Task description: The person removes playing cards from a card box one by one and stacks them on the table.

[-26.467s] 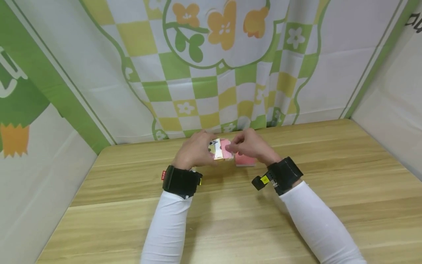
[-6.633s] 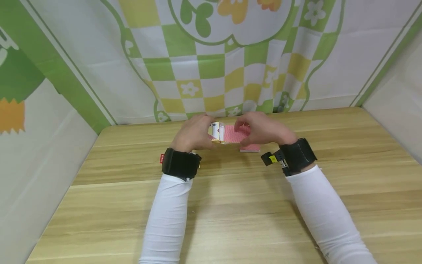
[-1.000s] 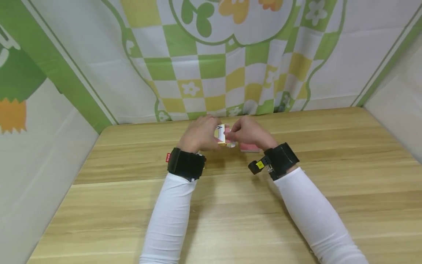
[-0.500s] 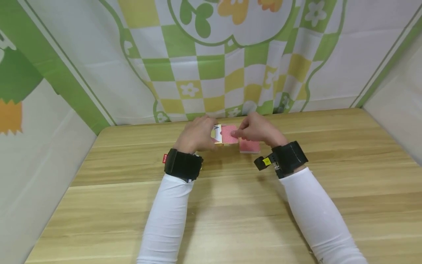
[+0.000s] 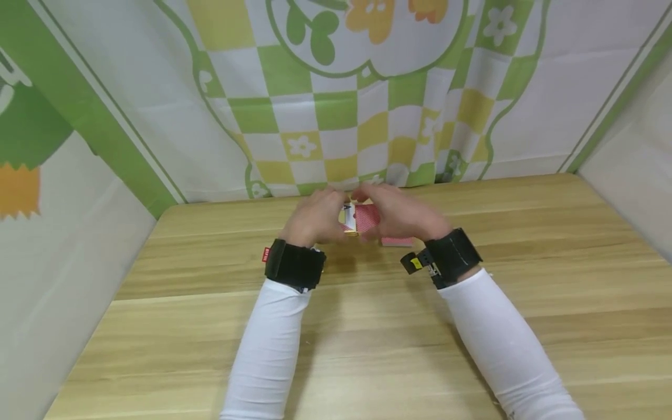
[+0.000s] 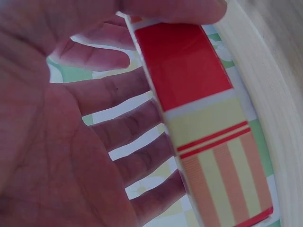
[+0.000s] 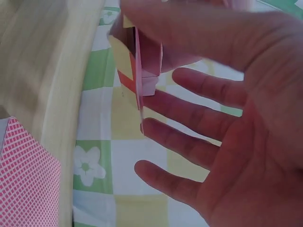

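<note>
Left hand grips red-and-yellow printed cardboard box; long axis apparently left-right, open end nearest right hand, whose hold is unclear.

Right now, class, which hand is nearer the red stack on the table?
Right. The right hand partly hides the stack in head view; the left hand holds the box, farther left.

Smooth, faintly glossy paperboard is seen on the red-and-cream rectangular box; the pale-brown wood-grained bench is smoothly finished.
</note>
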`<state>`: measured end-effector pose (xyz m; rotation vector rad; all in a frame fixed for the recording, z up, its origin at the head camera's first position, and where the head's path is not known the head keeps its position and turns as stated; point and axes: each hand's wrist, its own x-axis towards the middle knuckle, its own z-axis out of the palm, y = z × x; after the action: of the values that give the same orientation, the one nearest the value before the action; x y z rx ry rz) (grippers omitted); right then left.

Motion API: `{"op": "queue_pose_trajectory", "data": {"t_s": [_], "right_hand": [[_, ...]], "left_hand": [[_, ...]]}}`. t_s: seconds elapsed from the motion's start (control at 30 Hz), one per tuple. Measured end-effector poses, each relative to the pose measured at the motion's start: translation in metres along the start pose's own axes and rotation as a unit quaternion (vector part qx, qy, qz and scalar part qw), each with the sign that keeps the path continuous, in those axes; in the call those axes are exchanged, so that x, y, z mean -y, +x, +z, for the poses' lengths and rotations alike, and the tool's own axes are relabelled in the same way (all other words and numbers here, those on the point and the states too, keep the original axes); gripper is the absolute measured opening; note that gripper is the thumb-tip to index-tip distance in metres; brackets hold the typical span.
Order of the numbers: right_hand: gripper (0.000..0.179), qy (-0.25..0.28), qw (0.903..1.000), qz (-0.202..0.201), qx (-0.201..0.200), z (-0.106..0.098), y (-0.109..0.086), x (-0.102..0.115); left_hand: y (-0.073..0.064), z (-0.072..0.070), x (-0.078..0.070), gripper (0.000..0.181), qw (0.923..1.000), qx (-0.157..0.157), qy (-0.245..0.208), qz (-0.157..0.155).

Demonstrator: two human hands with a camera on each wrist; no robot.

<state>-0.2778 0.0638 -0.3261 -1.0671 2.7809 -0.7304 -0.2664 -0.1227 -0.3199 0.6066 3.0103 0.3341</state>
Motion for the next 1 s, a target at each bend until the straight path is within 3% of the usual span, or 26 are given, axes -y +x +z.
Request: {"op": "queue_pose_trajectory", "data": {"t_s": [0.27,0.5,1.0], "right_hand": [[0.066,0.028,0.9995,-0.003,0.014,-0.003,-0.001,-0.004],[0.069,0.011,0.9998,-0.003,0.016,-0.011,-0.006,-0.007],[0.05,-0.005,0.9996,0.002,0.027,-0.006,-0.001,-0.004]], "left_hand": [[0.0,0.001,0.0,0.051,1.0,0.0,0.007,0.005],[-0.002,-0.001,0.001,0.052,0.9999,-0.009,-0.007,0.007],[-0.001,-0.001,-0.001,0.048,0.9999,0.002,-0.01,0.008]]}}
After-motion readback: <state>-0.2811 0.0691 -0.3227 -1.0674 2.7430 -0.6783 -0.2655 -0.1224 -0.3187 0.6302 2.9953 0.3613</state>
